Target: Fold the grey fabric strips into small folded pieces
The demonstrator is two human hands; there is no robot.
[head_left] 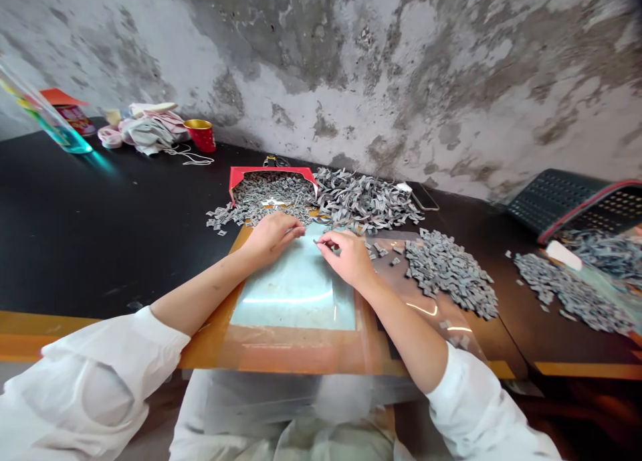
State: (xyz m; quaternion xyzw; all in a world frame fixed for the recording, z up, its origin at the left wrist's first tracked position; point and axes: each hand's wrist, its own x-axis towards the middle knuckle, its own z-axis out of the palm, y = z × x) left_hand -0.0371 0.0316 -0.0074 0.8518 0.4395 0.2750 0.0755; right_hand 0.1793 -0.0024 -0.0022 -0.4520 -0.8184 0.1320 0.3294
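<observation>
My right hand (347,255) is closed, with a small dark grey piece (316,241) pinched between thumb and fingertips above a pale blue sheet (285,284). Facing it, a short gap away, my left hand (275,237) has its thumb and fingers drawn together; whatever it holds, if anything, is hidden. Just beyond the left hand, small grey pieces (273,188) spill out of a red-edged open box (275,169). Behind my right hand lies a heap of longer grey strips (368,200). Short grey pieces (446,270) are piled to its right, with a few loose ones beside the wrist.
A phone (424,197) lies behind the strips. At the right, a dark perforated basket (552,197) lies tipped near another grey pile (566,290). A red cup (200,136), crumpled cloths (148,128) and a clear tube (60,130) stand at the back left, before a stained wall.
</observation>
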